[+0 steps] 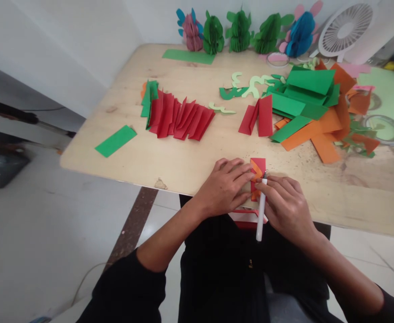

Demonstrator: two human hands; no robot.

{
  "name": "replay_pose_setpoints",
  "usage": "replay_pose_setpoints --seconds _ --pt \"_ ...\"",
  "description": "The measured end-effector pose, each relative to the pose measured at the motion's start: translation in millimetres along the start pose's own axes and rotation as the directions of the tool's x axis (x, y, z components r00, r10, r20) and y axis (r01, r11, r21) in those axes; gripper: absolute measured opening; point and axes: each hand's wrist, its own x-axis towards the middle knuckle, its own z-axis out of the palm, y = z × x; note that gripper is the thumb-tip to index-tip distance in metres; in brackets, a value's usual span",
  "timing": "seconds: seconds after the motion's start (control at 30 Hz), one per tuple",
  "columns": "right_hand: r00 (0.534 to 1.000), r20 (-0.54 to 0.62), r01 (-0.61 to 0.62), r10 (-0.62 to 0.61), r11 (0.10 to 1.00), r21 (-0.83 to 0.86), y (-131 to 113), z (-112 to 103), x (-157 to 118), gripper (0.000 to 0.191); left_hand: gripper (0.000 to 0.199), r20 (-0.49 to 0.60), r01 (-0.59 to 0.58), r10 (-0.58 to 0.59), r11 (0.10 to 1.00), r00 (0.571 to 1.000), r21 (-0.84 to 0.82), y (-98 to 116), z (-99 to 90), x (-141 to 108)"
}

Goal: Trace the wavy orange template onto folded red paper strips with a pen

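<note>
A small red paper piece lies at the table's front edge, with an orange paper shape on top of it. The fingers of my left hand are spread flat and press on the left side of these papers. My right hand is closed around a white pen-like tool. Its metal tip points away from me, beside the right edge of the red paper, and its white end hangs over the table edge.
Folded red papers stand left of centre, and two more stand right of centre. Green papers and orange papers are heaped at right. Paper figures and a white fan line the back.
</note>
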Motion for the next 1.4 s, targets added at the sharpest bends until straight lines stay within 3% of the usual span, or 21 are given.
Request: replay_pose_setpoints --seconds 0.97,1.4 --pt "1.0 -0.019 0.002 -0.002 1.0 0.002 -0.7 0.5 1.5 0.027 0.038 0.023 0.027 -0.026 0.999 0.999 -0.04 2.4 -2.3 1.8" --pt "0.999 -0.032 -0.021 0.022 0.999 0.038 -0.6 3.2 -0.8 0.031 0.039 -0.037 0.061 -0.063 0.997 0.997 -0.054 9.5 2.3 3.2"
